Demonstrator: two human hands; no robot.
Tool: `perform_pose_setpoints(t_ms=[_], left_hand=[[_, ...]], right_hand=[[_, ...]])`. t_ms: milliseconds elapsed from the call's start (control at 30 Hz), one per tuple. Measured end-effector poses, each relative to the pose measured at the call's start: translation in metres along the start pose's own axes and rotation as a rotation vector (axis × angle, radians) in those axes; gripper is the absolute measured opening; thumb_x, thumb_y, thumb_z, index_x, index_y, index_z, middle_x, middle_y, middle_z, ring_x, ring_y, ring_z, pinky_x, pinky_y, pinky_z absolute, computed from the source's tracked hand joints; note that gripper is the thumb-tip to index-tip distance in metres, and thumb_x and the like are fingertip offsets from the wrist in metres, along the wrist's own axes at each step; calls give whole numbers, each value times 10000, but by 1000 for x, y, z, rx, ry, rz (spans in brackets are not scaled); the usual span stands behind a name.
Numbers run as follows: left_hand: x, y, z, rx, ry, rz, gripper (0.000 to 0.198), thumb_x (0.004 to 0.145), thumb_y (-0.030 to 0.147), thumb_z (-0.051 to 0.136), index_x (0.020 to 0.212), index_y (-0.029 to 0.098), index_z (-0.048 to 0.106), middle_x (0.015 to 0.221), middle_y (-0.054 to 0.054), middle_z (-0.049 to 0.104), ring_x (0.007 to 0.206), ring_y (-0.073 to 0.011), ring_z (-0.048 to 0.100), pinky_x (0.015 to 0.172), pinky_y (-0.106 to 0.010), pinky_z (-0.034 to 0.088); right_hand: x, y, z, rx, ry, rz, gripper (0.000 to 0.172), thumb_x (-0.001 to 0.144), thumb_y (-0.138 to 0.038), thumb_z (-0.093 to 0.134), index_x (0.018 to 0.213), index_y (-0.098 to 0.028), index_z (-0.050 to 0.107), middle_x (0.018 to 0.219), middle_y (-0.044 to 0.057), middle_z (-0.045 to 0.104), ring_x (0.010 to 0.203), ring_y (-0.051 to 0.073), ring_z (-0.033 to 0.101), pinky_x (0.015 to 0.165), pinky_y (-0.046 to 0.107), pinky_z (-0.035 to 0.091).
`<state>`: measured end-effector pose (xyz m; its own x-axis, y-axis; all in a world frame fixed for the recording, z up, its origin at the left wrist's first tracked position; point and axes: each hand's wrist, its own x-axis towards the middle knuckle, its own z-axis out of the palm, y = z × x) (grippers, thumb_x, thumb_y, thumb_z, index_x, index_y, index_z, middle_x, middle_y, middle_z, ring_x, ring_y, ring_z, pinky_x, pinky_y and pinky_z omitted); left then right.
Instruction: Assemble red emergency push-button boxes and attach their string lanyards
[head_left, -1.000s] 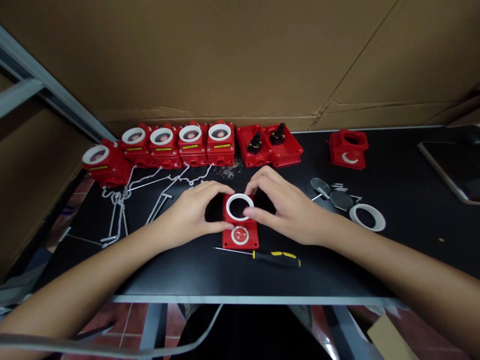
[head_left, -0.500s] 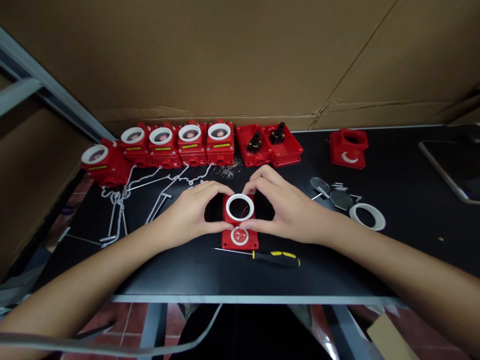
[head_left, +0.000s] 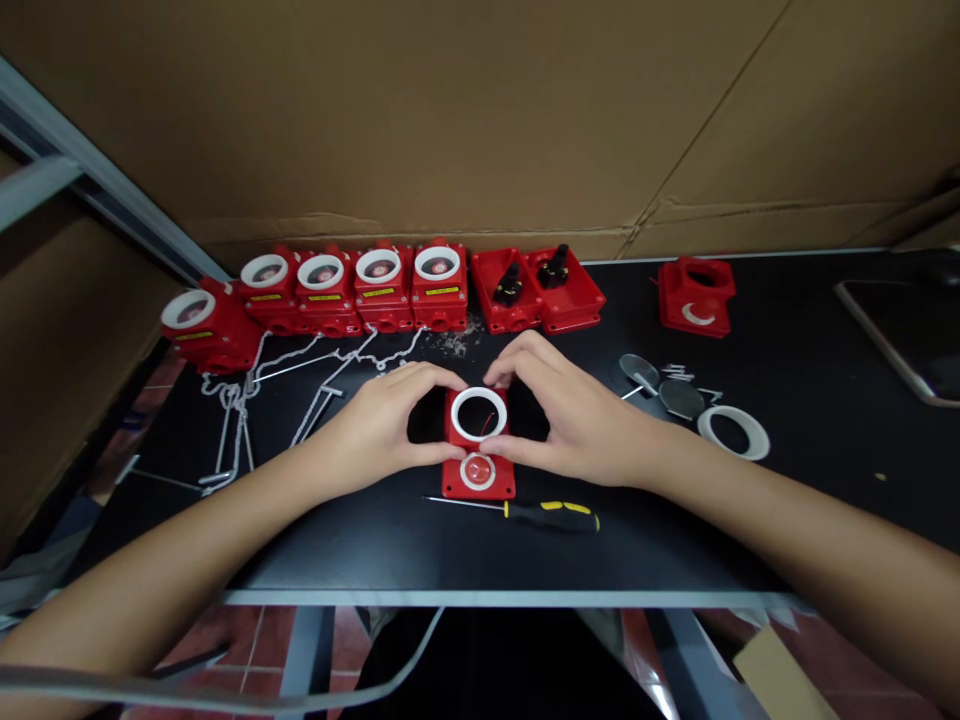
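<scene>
A red box cover (head_left: pixel 480 478) lies on the black table (head_left: pixel 795 400) in front of me, with a white ring (head_left: pixel 479 398) seated around its round opening and a small clear lens below it. My left hand (head_left: pixel 382 425) curls around the ring's left side, thumb and forefinger pressed on it. My right hand (head_left: pixel 574 415) mirrors it on the right side, fingers pinching the ring and the cover. A black and yellow screwdriver (head_left: pixel 551 515) lies just in front of the cover.
Several finished red boxes (head_left: pixel 352 285) with white rings line the back edge, beside two open red bases (head_left: pixel 544 285) and another red cover (head_left: pixel 696 293). White chains (head_left: pixel 247 395) lie at left. Metal discs (head_left: pixel 660 385), screws and a loose white ring (head_left: pixel 733 432) lie at right. A cardboard wall stands behind.
My right thumb slid down from the ring's lower right to the cover's edge, and the ring settled slightly lower. Both hands otherwise hold their place.
</scene>
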<state>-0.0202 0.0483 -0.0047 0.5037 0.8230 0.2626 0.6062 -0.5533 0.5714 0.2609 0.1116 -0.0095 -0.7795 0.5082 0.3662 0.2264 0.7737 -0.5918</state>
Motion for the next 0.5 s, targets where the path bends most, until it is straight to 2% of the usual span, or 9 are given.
perform_pose_setpoints(t_ms=[67, 100, 167, 233, 333, 367, 433, 500], left_hand=[[0, 0, 0, -1, -3, -11, 508, 962, 414, 954, 1346, 216, 687, 1333, -53, 787, 1207, -241, 771, 1075, -371, 588], [0, 0, 0, -2, -3, -14, 506, 964, 419, 952, 1346, 215, 689, 1330, -54, 789, 1202, -242, 772, 1071, -372, 590], [0, 0, 0, -4, -4, -17, 503, 965, 430, 950, 1342, 217, 694, 1316, -52, 792, 1185, -242, 775, 1061, -372, 595], [0, 0, 0, -2, -1, -12, 495, 969, 421, 947, 1342, 219, 692, 1320, -49, 792, 1186, -238, 775, 1060, -367, 595], [-1, -1, 0, 7, 6, 8, 503, 968, 415, 949, 1347, 215, 684, 1332, -51, 786, 1200, -233, 770, 1060, -358, 593], [-1, -1, -1, 9, 4, 11, 506, 968, 418, 949, 1349, 215, 683, 1331, -52, 785, 1198, -232, 770, 1055, -357, 594], [-1, -2, -1, 10, -2, 5, 507, 969, 429, 948, 1348, 219, 684, 1323, -51, 786, 1185, -231, 773, 1047, -359, 597], [-1, -1, -1, 6, -4, -4, 497, 974, 427, 943, 1347, 223, 684, 1326, -48, 787, 1191, -231, 774, 1055, -363, 595]], right_hand=[[0, 0, 0, 8, -11, -44, 390, 1062, -402, 765, 1349, -190, 607, 1248, 123, 604, 1085, 225, 674, 950, 416, 637], [0, 0, 0, 10, -11, -44, 366, 1056, -375, 768, 1331, -187, 616, 1237, 118, 601, 1069, 215, 673, 943, 406, 635], [0, 1, 0, 13, -4, -8, 369, 1034, -450, 818, 1204, -182, 629, 1192, 104, 602, 1022, 207, 664, 883, 386, 629], [0, 1, 0, 17, 7, 14, 460, 1028, -546, 827, 1213, -179, 618, 1195, 107, 608, 1029, 215, 662, 876, 389, 629], [0, 1, 0, 31, -10, -50, 424, 1054, -395, 785, 1377, -184, 609, 1241, 114, 599, 1072, 208, 671, 947, 393, 630], [0, 1, 0, 31, -11, -52, 397, 1045, -357, 785, 1362, -185, 617, 1234, 110, 597, 1060, 201, 673, 938, 382, 629], [0, 1, 1, 31, -5, -21, 344, 1033, -396, 816, 1235, -185, 635, 1191, 99, 606, 1019, 196, 670, 884, 364, 623], [0, 1, 1, 38, 3, -2, 420, 1030, -490, 833, 1226, -181, 626, 1189, 104, 619, 1031, 208, 670, 881, 371, 625]])
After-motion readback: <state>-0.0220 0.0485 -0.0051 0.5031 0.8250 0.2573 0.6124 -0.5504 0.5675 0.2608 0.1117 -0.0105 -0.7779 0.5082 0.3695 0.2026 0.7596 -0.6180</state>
